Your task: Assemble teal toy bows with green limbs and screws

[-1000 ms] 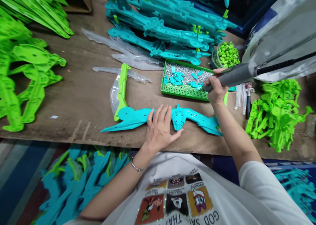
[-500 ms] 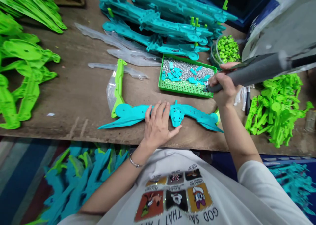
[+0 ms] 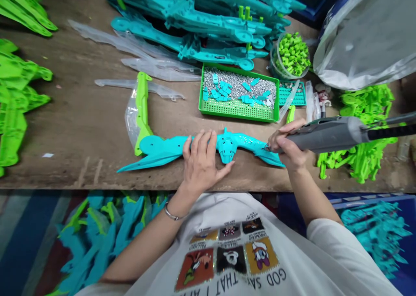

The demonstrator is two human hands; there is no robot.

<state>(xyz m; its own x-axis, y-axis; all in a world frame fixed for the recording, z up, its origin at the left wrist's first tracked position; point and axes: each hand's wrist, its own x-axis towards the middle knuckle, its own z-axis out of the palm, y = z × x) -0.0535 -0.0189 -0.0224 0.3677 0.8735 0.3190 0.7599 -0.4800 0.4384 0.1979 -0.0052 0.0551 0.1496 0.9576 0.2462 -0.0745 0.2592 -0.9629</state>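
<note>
A turquoise plastic bow-shaped toy part [image 3: 162, 151] lies across the table's front, with a moulded head-like piece at its middle. My left hand [image 3: 203, 157] rests flat on it, fingers stretched, just left of that piece. My right hand [image 3: 289, 142] is wrapped round the front of a grey electric screwdriver [image 3: 331, 133], held nearly level. Its tip meets the right wing of the turquoise part; whether a screw is there is too small to tell. A lime-green arm [image 3: 142, 109] with a clear plastic piece [image 3: 131, 118] joins the part's left end.
Behind stands a green tray [image 3: 238, 113] of small screws and turquoise clips. A tub of green pegs [image 3: 292, 55], stacked turquoise parts [image 3: 195, 18] and clear strips [image 3: 159, 70] lie further back. Lime-green parts are heaped at right [image 3: 360, 157] and left [image 3: 19, 96].
My right hand has brought the screwdriver from the screw tray down to the right wing of the turquoise part. My left hand stays on the part. The view has shifted slightly right.
</note>
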